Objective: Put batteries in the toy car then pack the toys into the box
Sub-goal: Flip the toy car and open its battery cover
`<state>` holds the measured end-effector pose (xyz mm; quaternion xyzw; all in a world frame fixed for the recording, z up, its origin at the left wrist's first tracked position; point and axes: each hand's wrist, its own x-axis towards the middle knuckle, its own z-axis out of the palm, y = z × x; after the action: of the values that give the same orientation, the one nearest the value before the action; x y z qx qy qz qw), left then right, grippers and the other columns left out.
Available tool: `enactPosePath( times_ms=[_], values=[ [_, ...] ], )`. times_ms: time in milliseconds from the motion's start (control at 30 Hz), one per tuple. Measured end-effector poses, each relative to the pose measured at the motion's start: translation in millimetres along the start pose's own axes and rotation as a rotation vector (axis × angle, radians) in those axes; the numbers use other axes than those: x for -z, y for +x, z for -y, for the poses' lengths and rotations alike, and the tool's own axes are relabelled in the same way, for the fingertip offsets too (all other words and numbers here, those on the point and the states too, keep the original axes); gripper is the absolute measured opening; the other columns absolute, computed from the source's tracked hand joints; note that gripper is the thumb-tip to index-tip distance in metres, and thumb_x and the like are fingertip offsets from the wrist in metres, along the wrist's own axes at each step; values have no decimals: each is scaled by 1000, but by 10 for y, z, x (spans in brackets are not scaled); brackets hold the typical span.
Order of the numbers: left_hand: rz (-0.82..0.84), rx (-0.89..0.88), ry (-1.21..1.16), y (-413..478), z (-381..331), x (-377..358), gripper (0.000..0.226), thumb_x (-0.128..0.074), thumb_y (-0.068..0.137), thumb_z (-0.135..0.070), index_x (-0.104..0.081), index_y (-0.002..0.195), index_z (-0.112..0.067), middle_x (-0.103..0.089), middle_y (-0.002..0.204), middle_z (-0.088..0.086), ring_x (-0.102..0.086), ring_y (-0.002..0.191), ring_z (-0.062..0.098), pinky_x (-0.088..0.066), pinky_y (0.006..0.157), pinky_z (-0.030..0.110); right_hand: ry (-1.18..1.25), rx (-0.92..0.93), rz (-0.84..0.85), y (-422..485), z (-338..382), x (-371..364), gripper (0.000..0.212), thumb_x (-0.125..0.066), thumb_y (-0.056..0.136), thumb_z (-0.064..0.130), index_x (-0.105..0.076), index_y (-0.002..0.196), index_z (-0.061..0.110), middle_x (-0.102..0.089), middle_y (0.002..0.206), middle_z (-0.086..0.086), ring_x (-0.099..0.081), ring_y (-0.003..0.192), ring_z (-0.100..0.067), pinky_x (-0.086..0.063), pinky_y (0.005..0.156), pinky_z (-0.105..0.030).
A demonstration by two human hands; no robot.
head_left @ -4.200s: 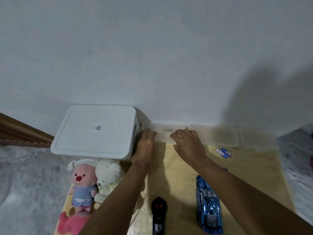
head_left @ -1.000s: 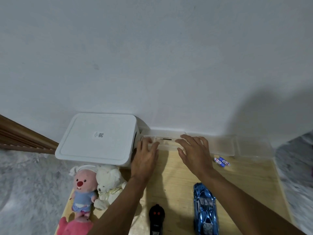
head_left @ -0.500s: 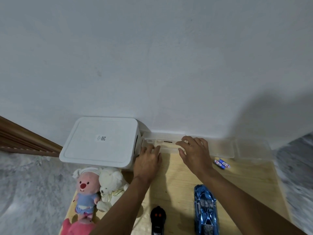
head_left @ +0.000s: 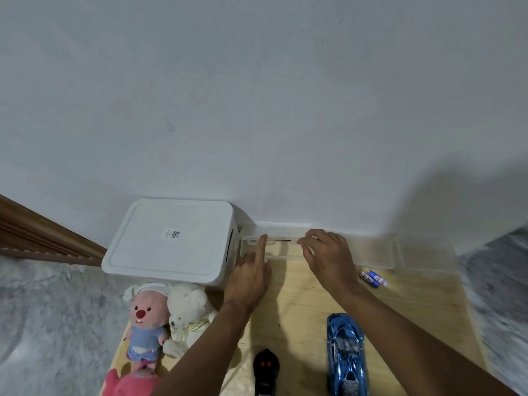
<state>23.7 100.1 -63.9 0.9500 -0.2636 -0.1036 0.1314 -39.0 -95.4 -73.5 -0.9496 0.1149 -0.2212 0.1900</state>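
A shiny blue toy car (head_left: 345, 355) lies on the wooden board (head_left: 414, 310), near its front edge. Two blue batteries (head_left: 374, 278) lie beside a long clear plastic case (head_left: 371, 250) set against the wall. A white box (head_left: 171, 241) with its lid on stands at the back left. My left hand (head_left: 248, 278) points its straight index finger onto the case's left end. Over the case's middle, my right hand (head_left: 328, 255) curls its fingers and thumb round the front edge.
A pink plush (head_left: 145, 318) and a white bear plush (head_left: 185, 312) sit in front of the white box. Another pink toy (head_left: 128, 384) lies at the bottom edge. A black remote (head_left: 265, 370) lies left of the car. Grey carpet surrounds the board.
My left hand has stretched its index finger forward onto the clear case's left end. My right hand has stayed on the case, its fingers bent more. The camera has tilted slightly.
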Motion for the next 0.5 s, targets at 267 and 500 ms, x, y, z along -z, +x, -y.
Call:
enactPosePath(
  times_ms=[267,500],
  values=[
    [-68,62,61,107,-98,87,31,-33,111,-34,-38,139,-20,-72,104,7,-72,80,28,-46,57,31,60,-58,64,-19,-21,23,25,-76,82,7,-76,104,20,-70,99,4,-67,89,-22,-52,87,-36],
    [-136,8,50,131,-41,14,34,-45,108,-34,-28,136,-26,-71,111,8,-73,73,27,-51,51,33,25,-43,87,-74,29,85,21,-76,84,15,-69,102,22,-58,106,3,-58,91,-18,-51,78,-32]
  ],
)
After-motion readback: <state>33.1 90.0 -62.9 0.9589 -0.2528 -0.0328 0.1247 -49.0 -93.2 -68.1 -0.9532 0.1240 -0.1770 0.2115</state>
